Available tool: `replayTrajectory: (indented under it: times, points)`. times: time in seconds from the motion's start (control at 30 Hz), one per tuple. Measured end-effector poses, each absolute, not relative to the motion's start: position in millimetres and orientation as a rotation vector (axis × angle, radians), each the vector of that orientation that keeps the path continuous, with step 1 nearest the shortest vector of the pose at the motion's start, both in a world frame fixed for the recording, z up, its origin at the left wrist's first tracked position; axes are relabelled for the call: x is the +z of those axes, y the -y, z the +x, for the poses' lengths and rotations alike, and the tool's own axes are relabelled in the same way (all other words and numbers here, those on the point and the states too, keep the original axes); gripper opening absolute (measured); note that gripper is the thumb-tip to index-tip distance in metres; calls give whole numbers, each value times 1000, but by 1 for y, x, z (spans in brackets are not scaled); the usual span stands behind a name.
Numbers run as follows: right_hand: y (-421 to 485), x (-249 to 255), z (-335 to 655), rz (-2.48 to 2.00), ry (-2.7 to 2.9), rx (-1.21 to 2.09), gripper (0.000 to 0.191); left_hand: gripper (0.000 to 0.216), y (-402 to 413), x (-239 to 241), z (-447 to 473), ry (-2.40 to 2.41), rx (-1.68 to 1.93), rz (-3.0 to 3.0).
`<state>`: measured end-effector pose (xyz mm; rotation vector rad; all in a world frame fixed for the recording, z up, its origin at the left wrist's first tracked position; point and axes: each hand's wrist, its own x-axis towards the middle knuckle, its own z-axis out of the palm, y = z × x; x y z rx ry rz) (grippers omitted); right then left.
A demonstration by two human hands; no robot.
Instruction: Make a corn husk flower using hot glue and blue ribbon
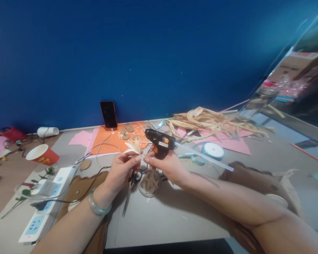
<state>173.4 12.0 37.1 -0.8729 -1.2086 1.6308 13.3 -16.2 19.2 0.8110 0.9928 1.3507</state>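
My right hand (166,165) is closed round the grip of a black and orange glue gun (159,141), whose clear glue stick (204,157) juts out behind to the right. The gun's nozzle points left. My left hand (123,168) pinches a small pale husk flower piece (134,146) just left of the nozzle. A jade bangle (98,208) sits on my left wrist. Below both hands lie black scissors (129,192) and a small glass bowl of husk bits (148,182).
An orange sheet (106,139) with round cardboard discs, pink paper (81,138), a phone (108,114) propped on the blue wall, a husk pile (209,121), a ribbon spool (213,150), a red paper cup (42,155), a power strip (49,203) and cables share the table.
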Motion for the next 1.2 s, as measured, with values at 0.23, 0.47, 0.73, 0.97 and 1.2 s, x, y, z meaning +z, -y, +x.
replayTrajectory:
  times: [0.23, 0.47, 0.73, 0.97, 1.2]
  points:
    - [-12, 38, 174, -887, 1243, 1607, 40, 22, 14, 19, 10, -1001, 1293, 930]
    - [-14, 40, 177, -922, 1375, 1517, 33, 23, 16, 24, 10, -987, 1327, 985]
    - [-68, 56, 213, -1098, 1784, 1004, 23, 17, 3, 22, 5, -989, 1623, 918]
    - [-103, 35, 228, -1570, 2456, 212, 21, 20, 0, 20, 0, -1087, 1670, 913]
    - [-106, 17, 223, -1692, 2644, 113, 31, 17, 2, 23, 1, -1043, 1687, 925]
